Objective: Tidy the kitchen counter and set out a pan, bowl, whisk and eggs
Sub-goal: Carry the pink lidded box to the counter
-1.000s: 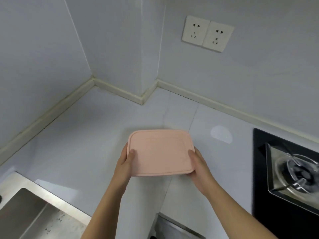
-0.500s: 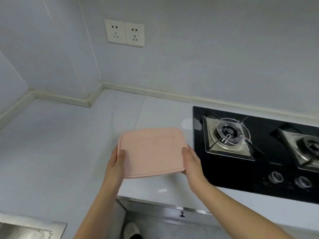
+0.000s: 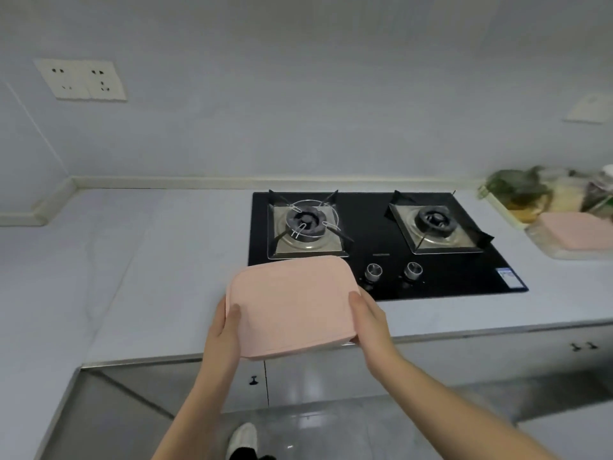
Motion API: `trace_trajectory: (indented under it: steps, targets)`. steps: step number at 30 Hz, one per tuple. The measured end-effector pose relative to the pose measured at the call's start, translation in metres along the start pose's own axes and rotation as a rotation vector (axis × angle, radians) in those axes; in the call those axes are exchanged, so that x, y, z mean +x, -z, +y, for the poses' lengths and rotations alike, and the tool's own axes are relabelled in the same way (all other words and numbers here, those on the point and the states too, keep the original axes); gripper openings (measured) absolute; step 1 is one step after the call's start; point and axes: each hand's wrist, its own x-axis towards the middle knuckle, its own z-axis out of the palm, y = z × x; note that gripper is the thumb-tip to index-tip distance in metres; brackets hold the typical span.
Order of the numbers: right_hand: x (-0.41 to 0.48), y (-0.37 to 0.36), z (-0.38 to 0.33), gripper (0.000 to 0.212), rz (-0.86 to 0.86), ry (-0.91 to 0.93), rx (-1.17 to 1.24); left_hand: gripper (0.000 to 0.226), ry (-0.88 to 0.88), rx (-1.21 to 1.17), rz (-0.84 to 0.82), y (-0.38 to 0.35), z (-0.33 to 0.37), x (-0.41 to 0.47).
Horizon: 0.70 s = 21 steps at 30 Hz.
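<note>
A home kitchen: pale counter (image 3: pixel 139 260), two-burner gas hob (image 3: pixel 381 247), wall sockets (image 3: pixel 81 80), cabinet doors (image 3: pixel 331 376) below.

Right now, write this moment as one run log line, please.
left hand: grips pink-lidded container | right hand: grips same | container: over counter edge, before gas hob | other pink-lidded container: far right

1. The left hand (image 3: pixel 221 330) and the right hand (image 3: pixel 371 322) are both bare.
2. The left forearm (image 3: pixel 199 403) and right forearm (image 3: pixel 441 396) are bare right to the near edge.
3. Near the bottom sits a white shoe (image 3: pixel 243 438) with a rounded toe.
4. Dark cloth (image 3: pixel 247 454) covers the ankle; whether it is sock or trouser cannot be told.
</note>
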Motion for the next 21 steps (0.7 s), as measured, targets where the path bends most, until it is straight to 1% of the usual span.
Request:
trace_trajectory:
  steps: [3, 5, 7, 10, 15, 16, 21]
  targets:
    - [-0.001, 0.051, -0.002, 0.032, 0.07, 0.023, 0.043, 0.038, -0.027, 0.03, -0.088, -0.049, 0.011, -0.012]
    - [0.001, 0.063, -0.003, 0.03, 0.103, 0.017, 0.05, 0.04, -0.023, 0.024, -0.108, -0.061, 0.013, -0.012]
    - [0.006, 0.092, -0.002, 0.029, 0.147, 0.031, 0.078, 0.042, -0.016, 0.052, -0.165, -0.093, 0.017, -0.009]
    - [0.015, 0.124, -0.007, 0.028, 0.194, 0.025, 0.101, 0.039, -0.029, 0.04, -0.193, -0.131, 0.022, -0.003]
    - [0.053, 0.207, -0.014, 0.026, 0.306, 0.024, 0.135, 0.039, -0.038, 0.035, -0.308, -0.232, 0.03, 0.009]
    - [0.067, 0.23, -0.017, 0.026, 0.334, 0.027, 0.125, 0.04, -0.032, 0.026, -0.337, -0.262, 0.033, 0.014]
    - [0.111, 0.308, -0.045, 0.026, 0.422, 0.02, 0.114, 0.04, -0.01, -0.006, -0.432, -0.36, 0.053, 0.029]
